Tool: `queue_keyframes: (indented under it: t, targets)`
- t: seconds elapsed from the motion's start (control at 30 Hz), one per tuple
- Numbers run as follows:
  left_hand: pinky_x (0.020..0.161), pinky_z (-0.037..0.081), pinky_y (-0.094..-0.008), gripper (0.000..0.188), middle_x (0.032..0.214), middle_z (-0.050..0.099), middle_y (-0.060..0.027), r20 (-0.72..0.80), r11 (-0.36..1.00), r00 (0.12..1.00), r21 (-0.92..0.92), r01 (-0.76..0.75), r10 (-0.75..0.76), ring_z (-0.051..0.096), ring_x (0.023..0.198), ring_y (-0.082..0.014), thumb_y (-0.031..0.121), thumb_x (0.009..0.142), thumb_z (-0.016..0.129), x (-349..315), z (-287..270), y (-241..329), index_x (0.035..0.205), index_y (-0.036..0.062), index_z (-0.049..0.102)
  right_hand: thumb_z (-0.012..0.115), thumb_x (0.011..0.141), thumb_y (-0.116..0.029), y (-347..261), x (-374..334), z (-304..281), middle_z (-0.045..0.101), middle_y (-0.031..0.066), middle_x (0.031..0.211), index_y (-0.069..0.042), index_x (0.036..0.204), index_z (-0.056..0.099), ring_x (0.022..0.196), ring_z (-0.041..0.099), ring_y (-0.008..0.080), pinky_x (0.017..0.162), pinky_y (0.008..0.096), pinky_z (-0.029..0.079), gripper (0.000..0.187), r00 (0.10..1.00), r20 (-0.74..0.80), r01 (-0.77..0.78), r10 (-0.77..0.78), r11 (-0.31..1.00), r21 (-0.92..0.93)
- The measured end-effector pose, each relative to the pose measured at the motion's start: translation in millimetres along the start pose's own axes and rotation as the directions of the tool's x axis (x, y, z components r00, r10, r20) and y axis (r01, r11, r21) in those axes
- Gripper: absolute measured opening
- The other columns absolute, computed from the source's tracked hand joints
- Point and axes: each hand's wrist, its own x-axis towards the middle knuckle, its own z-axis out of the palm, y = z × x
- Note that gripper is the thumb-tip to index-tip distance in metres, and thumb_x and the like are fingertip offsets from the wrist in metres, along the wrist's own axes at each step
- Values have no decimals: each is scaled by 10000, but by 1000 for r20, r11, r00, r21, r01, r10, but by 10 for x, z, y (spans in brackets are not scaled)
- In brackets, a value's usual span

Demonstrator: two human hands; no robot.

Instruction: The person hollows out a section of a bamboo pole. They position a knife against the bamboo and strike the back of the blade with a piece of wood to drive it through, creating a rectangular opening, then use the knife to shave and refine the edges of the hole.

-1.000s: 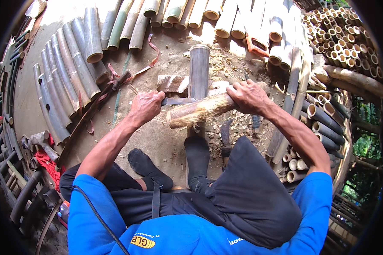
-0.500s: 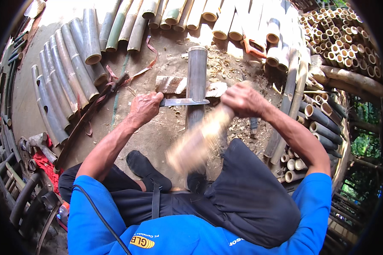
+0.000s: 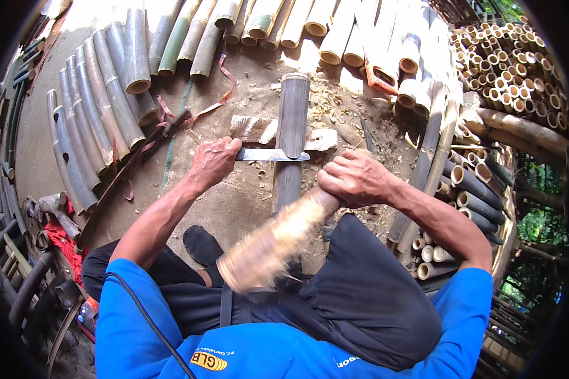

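My left hand (image 3: 216, 161) grips the handle of a knife (image 3: 265, 155), its blade lying crosswise on a dark bamboo tube (image 3: 293, 114). The blade sits at a notch in the tube's wall, partway along its length. A split wood block (image 3: 254, 129) props the tube from beneath. My right hand (image 3: 354, 177) is closed round the narrow end of a wooden mallet (image 3: 265, 246). Frayed, pale fibres cover the mallet's thick head, which hangs over my lap, apart from the knife. The tube's near end runs behind the mallet and is hidden.
Bamboo tubes (image 3: 101, 107) lie in rows at left and along the far side. An orange-handled saw (image 3: 380, 81) rests among the far tubes. Stacked cut bamboo (image 3: 512, 69) stands at far right. A hammer-like tool (image 3: 60, 211) is at left; wood shavings (image 3: 341, 104) litter the ground.
My right hand has drawn the mallet nearer my body and slightly left, away from the knife. The knife stays across the tube in my left hand.
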Motion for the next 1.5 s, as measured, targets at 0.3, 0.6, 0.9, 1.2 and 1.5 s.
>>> queue_keyframes:
  t: [0.3,0.6,0.9,1.2,1.5]
  targets:
    - [674,571,-488,47,854,670,-152,-14,998,999,-52,35,-36,719,777,-359,93,947,548,-62,162,-23,934,59,577,719,831,-206,17,31,-69,676,79,877,-83,1032,609,826,697,216,775,403,545,260,997,37,65,-62,995,-76]
    - [623,546,-369,274,872,779,-79,233,732,964,-678,66,128,661,649,-176,248,856,859,375,82,-450,1057,74,791,817,792,-213,356,-254,-432,704,153,946,-82,1218,570,840,732,328,754,448,595,510,852,-131,-510,507,860,12]
    - [546,436,-391,512,575,578,-84,188,853,977,-521,15,97,560,532,-192,547,948,728,708,-615,-442,894,44,801,840,774,-197,-5,-105,-624,683,100,1054,25,1349,531,914,683,195,873,352,569,688,415,-137,-395,900,314,863]
    - [592,452,-481,530,609,590,-204,256,925,958,-380,-24,130,590,563,-355,551,950,701,597,-671,-591,898,29,781,879,758,-215,-186,80,-461,672,76,1059,7,1403,503,847,674,141,776,313,579,779,407,116,-344,906,34,938]
    - [732,554,-497,531,789,715,-217,172,989,985,-149,0,26,717,800,-402,545,907,729,515,-625,-481,829,20,751,791,777,-190,-332,210,-59,713,262,1078,7,1385,429,988,726,383,907,466,563,735,494,82,-683,866,328,653]
